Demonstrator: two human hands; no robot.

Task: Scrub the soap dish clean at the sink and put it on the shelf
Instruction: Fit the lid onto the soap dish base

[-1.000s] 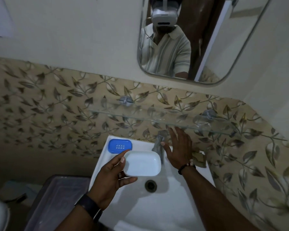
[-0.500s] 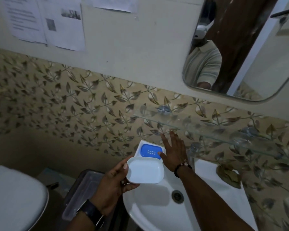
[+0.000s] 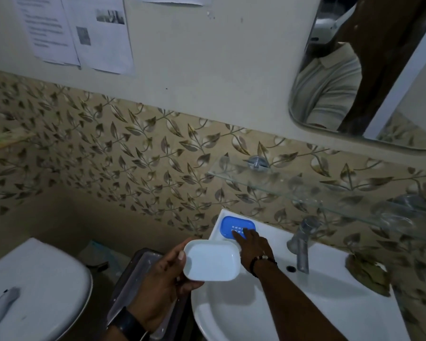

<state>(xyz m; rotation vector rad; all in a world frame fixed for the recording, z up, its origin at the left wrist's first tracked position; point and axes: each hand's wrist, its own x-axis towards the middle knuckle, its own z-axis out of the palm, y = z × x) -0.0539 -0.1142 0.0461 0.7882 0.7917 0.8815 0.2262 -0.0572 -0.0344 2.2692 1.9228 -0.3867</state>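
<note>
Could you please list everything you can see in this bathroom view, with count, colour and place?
White tray: 1, white, held in the left hand beside the sink's left rim.
Blue insert: 1, blue, perforated, on the sink's back left corner.
Sink: 1, white, lower right.
Tap: 1, metal, at the sink's back.
Glass shelf: 1, clear, on the wall above the tap.
Mirror: 1, top right.
Papers: several, white, on the wall top left.
Toilet lid: 1, white, lower left.
Bin: 1, grey, between toilet and sink.
Left hand: gripping the white tray.
Right hand: fingertips on the blue insert.
</note>
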